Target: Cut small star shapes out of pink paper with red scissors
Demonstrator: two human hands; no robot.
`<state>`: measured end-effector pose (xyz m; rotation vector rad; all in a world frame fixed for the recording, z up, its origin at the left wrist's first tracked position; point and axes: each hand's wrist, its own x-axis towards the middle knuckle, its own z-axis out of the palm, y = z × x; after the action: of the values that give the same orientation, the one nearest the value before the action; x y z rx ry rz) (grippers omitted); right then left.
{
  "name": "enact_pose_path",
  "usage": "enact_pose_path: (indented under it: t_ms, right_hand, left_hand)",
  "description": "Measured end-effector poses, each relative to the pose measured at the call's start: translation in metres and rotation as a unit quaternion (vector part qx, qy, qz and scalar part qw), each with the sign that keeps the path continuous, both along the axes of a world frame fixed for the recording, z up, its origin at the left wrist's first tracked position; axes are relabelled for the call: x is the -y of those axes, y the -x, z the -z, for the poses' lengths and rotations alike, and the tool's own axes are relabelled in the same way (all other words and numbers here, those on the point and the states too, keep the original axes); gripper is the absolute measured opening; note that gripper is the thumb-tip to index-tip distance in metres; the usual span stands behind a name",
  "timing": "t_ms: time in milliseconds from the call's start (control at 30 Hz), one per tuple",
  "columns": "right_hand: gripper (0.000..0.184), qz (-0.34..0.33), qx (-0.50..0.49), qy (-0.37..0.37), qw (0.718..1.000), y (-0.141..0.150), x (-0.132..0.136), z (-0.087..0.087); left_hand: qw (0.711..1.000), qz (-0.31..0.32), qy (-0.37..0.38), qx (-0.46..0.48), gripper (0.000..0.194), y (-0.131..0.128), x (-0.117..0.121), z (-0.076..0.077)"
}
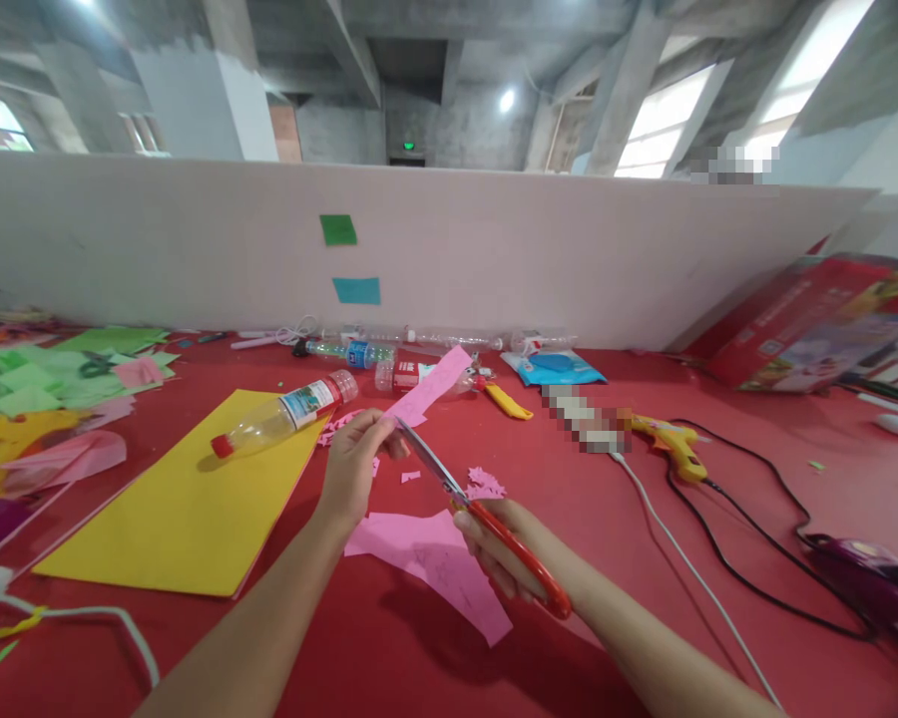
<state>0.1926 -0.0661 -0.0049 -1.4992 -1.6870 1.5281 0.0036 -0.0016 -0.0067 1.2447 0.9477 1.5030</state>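
The red table is spread with paper and bottles, and the cut is best made above its near middle, where the forearms are given room. To the left, the yellow sheet is laid flat, partly covered by a clear bottle; the elbow is best held off both so that nothing is rolled. Below the hands the large pink sheet is left lying on the table, and the lower handle is best kept clear of it so that it is not dragged or creased.

The orange-handled scissors are gripped in the right hand, the fingers wrapped around the handles and the blades pointed up and leftward. The blades appear nearly closed, though whether paper is caught between them cannot be told for certain, as the tips are met by the fingertips there. The pink strip is pinched at its lower end, narrowly, between thumb and fingers of the left hand, and is held aloft, slanting away to the right. The pinch is best set back from the blade line, the paper turned rather than the scissors, and short snips made.

Smallest of all, pink scraps are scattered beyond the pink sheet, best left undisturbed.
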Motion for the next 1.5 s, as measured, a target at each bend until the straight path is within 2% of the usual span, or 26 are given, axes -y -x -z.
enact_pose_path:
  t_ms: [133, 233, 333, 467, 633, 967, 1233, 1500]
  right_hand:
    - [0.043, -0.003, 0.008, 0.019, 1.000, 0.000, -0.003, 0.004]
    - [0.044, -0.011, -0.031, 0.003, 0.999, -0.001, -0.003, 0.008]
    - [0.043, -0.023, -0.066, 0.017, 0.997, -0.002, -0.004, 0.011]
    - [0.040, -0.023, -0.059, 0.038, 0.997, -0.001, -0.004, 0.014]
    - [0.050, -0.040, -0.106, -0.009, 0.993, 0.001, 0.002, 0.011]
    - [0.052, -0.002, -0.092, -0.005, 0.996, 0.011, 0.005, 0.011]
    - [0.048, 0.021, -0.047, 0.000, 0.999, 0.010, 0.007, 0.007]
    - [0.058, 0.023, -0.065, -0.015, 0.997, 0.008, 0.007, 0.008]
  left_hand:
    - [1.000, 0.004, 0.003, 0.001, 0.022, 0.000, 0.000, 0.000]
    - [1.000, 0.010, 0.000, -0.002, 0.023, -0.002, 0.001, -0.001]
    - [1.000, 0.016, -0.009, -0.006, 0.026, -0.005, 0.003, -0.002]
    - [1.000, 0.017, -0.014, -0.012, 0.026, -0.009, 0.005, -0.001]
    - [0.999, 0.027, -0.018, 0.000, 0.027, -0.011, 0.007, 0.002]
    - [0.999, 0.027, -0.008, 0.021, 0.028, -0.017, 0.008, 0.007]
    - [1.000, 0.021, -0.005, 0.017, 0.028, -0.016, 0.009, 0.004]
    - [0.999, 0.024, -0.007, 0.027, 0.027, -0.015, 0.009, 0.003]
